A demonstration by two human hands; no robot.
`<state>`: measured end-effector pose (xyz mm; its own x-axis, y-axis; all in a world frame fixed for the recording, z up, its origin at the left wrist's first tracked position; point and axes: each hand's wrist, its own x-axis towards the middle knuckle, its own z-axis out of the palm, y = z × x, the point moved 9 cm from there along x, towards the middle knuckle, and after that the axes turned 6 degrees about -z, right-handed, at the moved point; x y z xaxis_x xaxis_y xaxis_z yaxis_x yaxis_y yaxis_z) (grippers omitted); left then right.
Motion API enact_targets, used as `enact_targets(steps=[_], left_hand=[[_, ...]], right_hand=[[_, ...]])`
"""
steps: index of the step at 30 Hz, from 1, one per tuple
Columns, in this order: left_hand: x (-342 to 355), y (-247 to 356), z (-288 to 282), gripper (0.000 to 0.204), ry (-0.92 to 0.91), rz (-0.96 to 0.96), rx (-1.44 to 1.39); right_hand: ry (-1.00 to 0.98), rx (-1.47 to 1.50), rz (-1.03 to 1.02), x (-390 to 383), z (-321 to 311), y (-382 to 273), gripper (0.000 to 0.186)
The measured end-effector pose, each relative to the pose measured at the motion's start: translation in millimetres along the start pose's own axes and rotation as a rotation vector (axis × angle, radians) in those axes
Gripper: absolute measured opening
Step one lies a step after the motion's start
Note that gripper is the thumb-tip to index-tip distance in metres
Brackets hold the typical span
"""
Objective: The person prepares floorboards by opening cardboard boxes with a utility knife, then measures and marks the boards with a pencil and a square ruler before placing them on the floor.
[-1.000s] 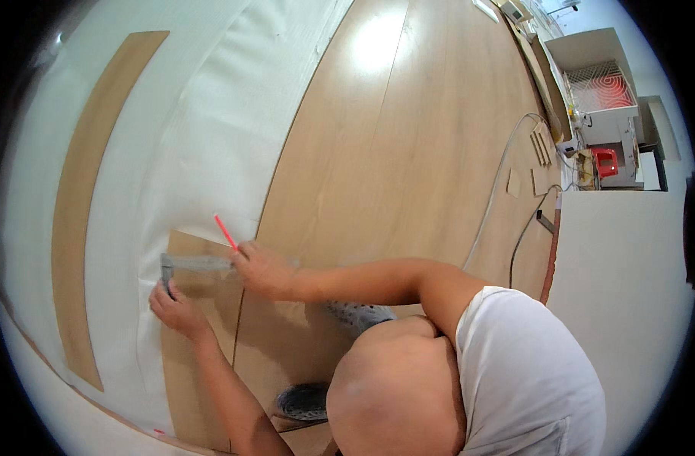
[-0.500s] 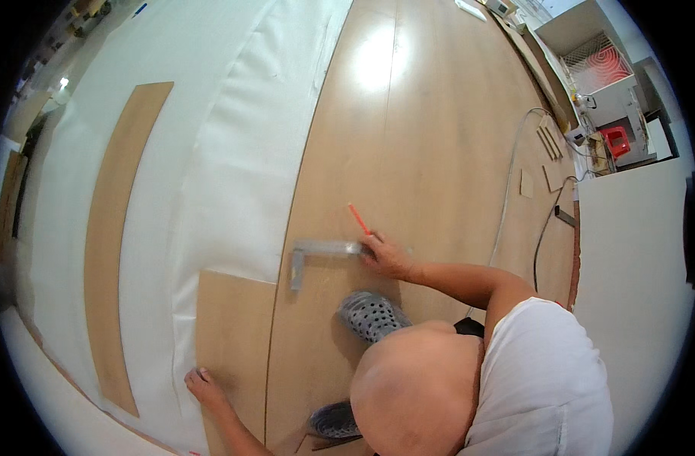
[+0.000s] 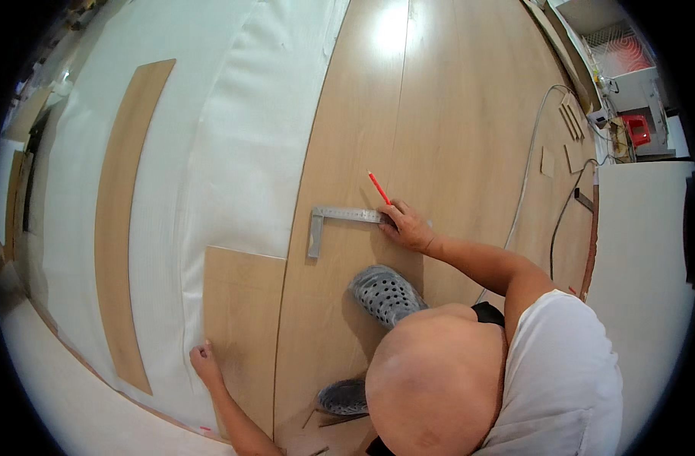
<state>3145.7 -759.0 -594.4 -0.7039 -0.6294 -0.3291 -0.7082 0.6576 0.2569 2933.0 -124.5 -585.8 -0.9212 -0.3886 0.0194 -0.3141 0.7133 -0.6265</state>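
Note:
My right hand [image 3: 410, 229] is closed on a metal try square [image 3: 351, 214] and a red pencil [image 3: 379, 188], held together. The pencil points away to the far left. The square's ruled blade extends left from my fingers, and its thicker stock [image 3: 315, 234] is turned toward me, over the laid floorboards [image 3: 355, 144]. At lower left, my left hand [image 3: 204, 363] has its fingers curled at the left edge of a short floorboard piece [image 3: 245, 304]. That piece lies against the laid boards, with a dark seam between them.
A long narrow plank [image 3: 118, 228] lies on white underlay [image 3: 233, 152] at left. Grey perforated clogs [image 3: 382, 292] are on the boards near me. A cable [image 3: 524, 175], small offcuts [image 3: 547, 162] and a red plastic item [image 3: 636, 131] are at right, beside a white panel [image 3: 640, 251].
The view has shifted slightly. My right hand has carried the square and pencil a little farther away and to the right. My left hand stays at the short piece's edge.

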Motion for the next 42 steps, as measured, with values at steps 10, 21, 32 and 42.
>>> enact_targets(steps=[10,21,32,42], left_hand=[[13,-21,20,0.031,-0.36,-0.099,-0.329],[68,56,-36,0.037,-0.183,0.031,-0.107],[189,155,-138,0.046,0.008,0.142,-0.173],[262,142,-145,0.042,0.176,0.023,-0.187]], right_hand=[[-0.005,-0.019,-0.025,0,-4,3,0.042],[0.019,0.027,0.066,10,-19,19,0.039],[0.015,-0.063,0.072,13,-7,8,0.041],[-0.089,-0.019,0.109,24,-20,8,0.041]])
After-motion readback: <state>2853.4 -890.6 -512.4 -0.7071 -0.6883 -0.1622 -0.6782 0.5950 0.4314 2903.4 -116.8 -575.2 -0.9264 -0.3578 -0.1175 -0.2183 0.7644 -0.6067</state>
